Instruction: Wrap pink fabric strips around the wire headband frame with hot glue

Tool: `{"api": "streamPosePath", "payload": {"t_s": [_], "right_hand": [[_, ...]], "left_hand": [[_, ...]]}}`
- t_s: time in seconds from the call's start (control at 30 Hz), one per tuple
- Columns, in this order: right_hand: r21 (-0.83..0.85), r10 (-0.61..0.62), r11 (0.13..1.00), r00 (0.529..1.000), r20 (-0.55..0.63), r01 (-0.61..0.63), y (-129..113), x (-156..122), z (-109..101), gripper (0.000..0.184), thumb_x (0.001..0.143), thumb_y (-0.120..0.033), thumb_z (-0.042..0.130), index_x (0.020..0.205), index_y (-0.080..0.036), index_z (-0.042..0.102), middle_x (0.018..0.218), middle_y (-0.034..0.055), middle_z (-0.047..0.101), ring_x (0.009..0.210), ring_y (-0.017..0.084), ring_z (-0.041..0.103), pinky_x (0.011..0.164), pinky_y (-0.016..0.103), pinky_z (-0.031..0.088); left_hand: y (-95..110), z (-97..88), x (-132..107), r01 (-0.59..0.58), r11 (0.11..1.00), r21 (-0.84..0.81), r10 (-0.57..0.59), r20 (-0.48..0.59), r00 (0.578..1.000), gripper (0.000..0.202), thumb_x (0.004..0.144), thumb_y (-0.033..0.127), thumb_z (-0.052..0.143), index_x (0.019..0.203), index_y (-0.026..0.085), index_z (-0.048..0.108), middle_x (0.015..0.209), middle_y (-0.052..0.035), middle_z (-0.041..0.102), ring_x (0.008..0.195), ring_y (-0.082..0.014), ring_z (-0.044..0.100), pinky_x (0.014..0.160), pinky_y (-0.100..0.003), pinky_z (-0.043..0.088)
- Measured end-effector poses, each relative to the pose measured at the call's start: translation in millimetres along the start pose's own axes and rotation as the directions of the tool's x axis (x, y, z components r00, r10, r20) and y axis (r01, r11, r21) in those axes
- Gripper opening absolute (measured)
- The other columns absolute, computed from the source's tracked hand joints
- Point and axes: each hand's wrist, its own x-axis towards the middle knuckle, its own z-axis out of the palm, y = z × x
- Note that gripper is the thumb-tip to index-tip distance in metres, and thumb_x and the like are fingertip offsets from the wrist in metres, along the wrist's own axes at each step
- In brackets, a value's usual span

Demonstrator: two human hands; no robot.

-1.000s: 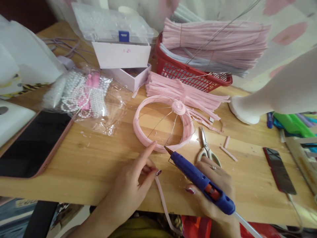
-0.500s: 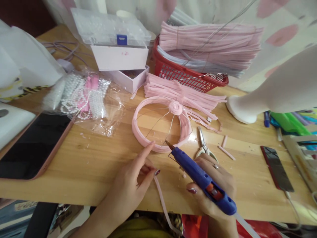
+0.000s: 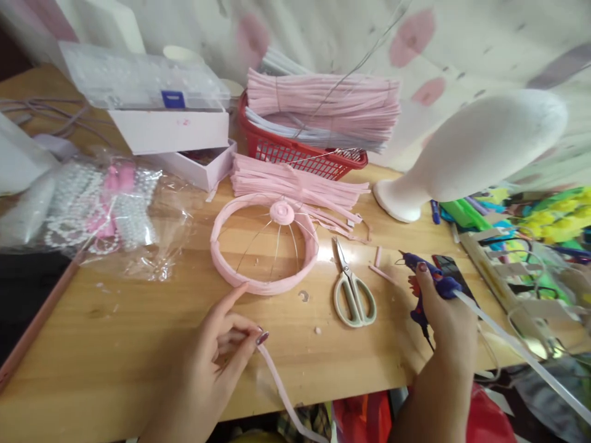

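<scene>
Head view: left hand [image 3: 207, 351] pinches a strip [image 3: 279, 383] I judge light, limp, best end-held; right hand [image 3: 446, 320] grips a glue gun [image 3: 447, 287].

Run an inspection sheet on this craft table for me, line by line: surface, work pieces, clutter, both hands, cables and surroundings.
Surface: wooden table, small scraps scattered on it.
Work pieces: pink ring with wire spokes and a pink rosette; pink strip running past the front edge; glue gun.
Clutter: scissors, bagged beads, red basket, dark phone.
Left hand: pinches the strip, forefinger at the ring's near rim.
Right hand: grips the glue gun, nozzle apart from the ring.
Cables: grey ones at back left; dark cord below the glue gun.
Surroundings: white form, patterned backdrop.
</scene>
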Motion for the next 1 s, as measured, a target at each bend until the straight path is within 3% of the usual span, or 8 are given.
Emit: {"api": "streamPosePath", "payload": {"t_s": [0.27, 0.4, 0.47, 0.57, 0.6, 0.77, 0.87, 1.0], "right_hand": [[-0.283, 0.08, 0.959, 0.967, 0.243, -0.008, 35, -30, -47, 0.059, 0.076, -0.075, 0.049, 0.074, -0.021, 0.072, 0.073, 0.012, 0.074, 0.069, 0.032, 0.069, 0.059, 0.041, 0.051], [-0.08, -0.226, 0.959, 0.9, 0.373, 0.273, 11, -76, -54, 0.047, 0.079, -0.069, 0.057, 0.082, -0.024, 0.07, 0.077, 0.006, 0.075, 0.061, 0.024, 0.069, 0.053, 0.032, 0.054], [0.143, -0.484, 0.874, 0.801, 0.353, 0.465, -23, -107, -38, 0.034, 0.089, -0.056, 0.058, 0.093, -0.024, 0.069, 0.089, 0.0058, 0.076, 0.078, 0.023, 0.072, 0.065, 0.029, 0.057], [0.489, -0.778, 0.628, 0.498, 0.381, 0.606, -70, -145, -4, 0.028, 0.095, -0.045, 0.058, 0.113, -0.025, 0.063, 0.099, 0.0045, 0.075, 0.089, 0.019, 0.072, 0.075, 0.027, 0.057], [0.538, -0.799, 0.601, 0.463, 0.383, 0.591, -80, -152, 5, 0.022, 0.099, -0.04, 0.054, 0.11, -0.025, 0.063, 0.092, 0.0026, 0.075, 0.082, 0.018, 0.071, 0.07, 0.026, 0.056], [0.523, -0.827, 0.562, 0.459, 0.325, 0.641, -92, -151, 17, 0.02, 0.102, -0.027, 0.048, 0.092, -0.022, 0.065, 0.075, 0.0005, 0.07, 0.066, 0.016, 0.066, 0.06, 0.025, 0.05], [0.474, -0.875, 0.481, 0.369, 0.313, 0.738, -94, -139, 11, 0.02, 0.101, -0.021, 0.049, 0.091, -0.02, 0.066, 0.074, 0.0016, 0.07, 0.068, 0.016, 0.065, 0.062, 0.026, 0.049], [0.48, -0.925, 0.374, 0.283, 0.253, 0.794, -101, -133, 9, 0.025, 0.103, -0.018, 0.045, 0.088, -0.017, 0.066, 0.072, 0.0029, 0.069, 0.066, 0.016, 0.065, 0.062, 0.026, 0.049]], "left_hand": [[5, 0.2, -3, 0.024, 0.997, -0.069, -0.032, -0.118, 0.993, 0.042, 0.081, 0.036, 0.07, 0.119, 0.024, 0.059, 0.077, 0.0023, 0.072, 0.069, -0.0155, 0.071, 0.072, -0.026, 0.061], [10, 2.0, -7, 0.025, 0.998, -0.064, -0.035, -0.152, 0.988, 0.033, 0.078, 0.037, 0.074, 0.106, 0.023, 0.062, 0.079, 0.0015, 0.072, 0.069, -0.0157, 0.071, 0.071, -0.026, 0.061], [15, 5.4, -10, 0.035, 0.995, -0.093, -0.047, -0.13, 0.99, 0.027, 0.079, 0.034, 0.073, 0.101, 0.023, 0.061, 0.08, 0.0016, 0.072, 0.072, -0.0152, 0.072, 0.072, -0.025, 0.061], [19, 10.1, -12, 0.08, 0.982, -0.169, -0.09, -0.053, 0.994, 0.02, 0.082, 0.031, 0.069, 0.096, 0.022, 0.057, 0.081, 0.0011, 0.071, 0.075, -0.0146, 0.072, 0.072, -0.024, 0.061], [19, 10.5, -13, 0.095, 0.976, -0.195, -0.102, -0.028, 0.994, 0.019, 0.083, 0.031, 0.068, 0.095, 0.022, 0.055, 0.082, 0.0007, 0.071, 0.076, -0.0147, 0.072, 0.071, -0.024, 0.061], [11, 1.1, -9, 0.108, 0.958, -0.264, -0.093, 0.071, 0.993, 0.02, 0.083, 0.031, 0.071, 0.093, 0.021, 0.056, 0.083, -0.0002, 0.07, 0.078, -0.0145, 0.072, 0.074, -0.024, 0.061], [6, -6.3, -6, 0.103, 0.973, -0.205, -0.071, 0.159, 0.985, 0.02, 0.083, 0.032, 0.072, 0.094, 0.021, 0.058, 0.083, -0.0009, 0.07, 0.078, -0.0146, 0.071, 0.074, -0.025, 0.06], [10, -6.8, -3, 0.077, 0.976, -0.204, -0.056, 0.108, 0.993, 0.021, 0.083, 0.031, 0.071, 0.094, 0.021, 0.055, 0.08, 0.0003, 0.067, 0.075, -0.0139, 0.069, 0.072, -0.024, 0.059]]}}
